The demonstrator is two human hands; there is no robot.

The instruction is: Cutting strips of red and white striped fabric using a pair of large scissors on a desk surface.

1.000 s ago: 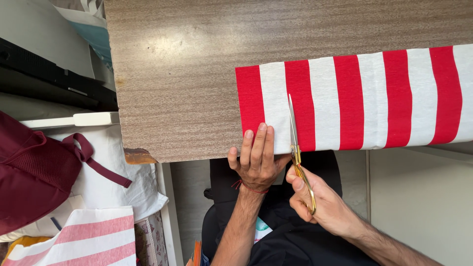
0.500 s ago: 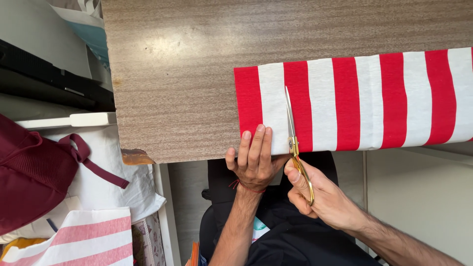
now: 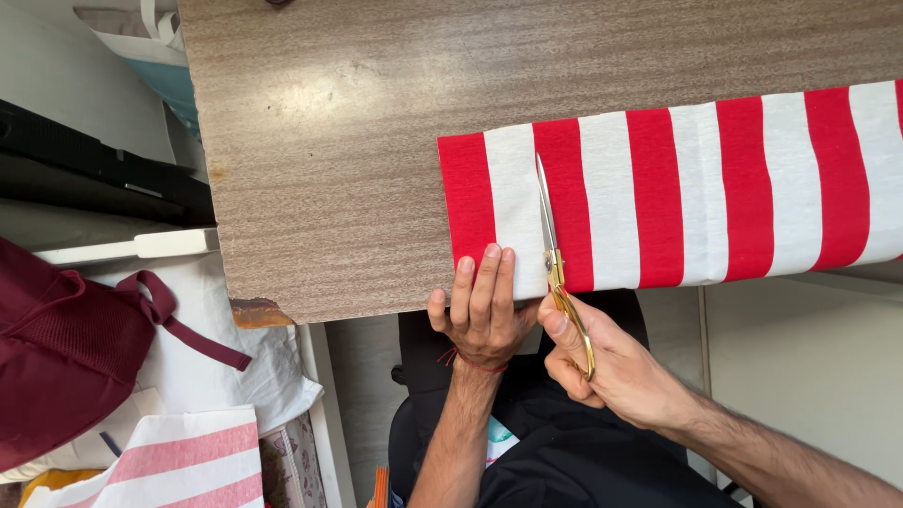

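Striped cloth (image 3: 696, 193) lies flat across the table (image 3: 357, 141), its near edge at the rim. The left hand (image 3: 482, 315) presses it down with open fingers to steady the cut; the right hand (image 3: 602, 362) grips scissors (image 3: 553, 246), blades laid along a stripe's border.

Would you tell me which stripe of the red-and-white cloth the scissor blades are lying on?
The scissors lie along the first white stripe from the cloth's left end, beside its border with the second red stripe. The other white stripes lie bare, farther right.
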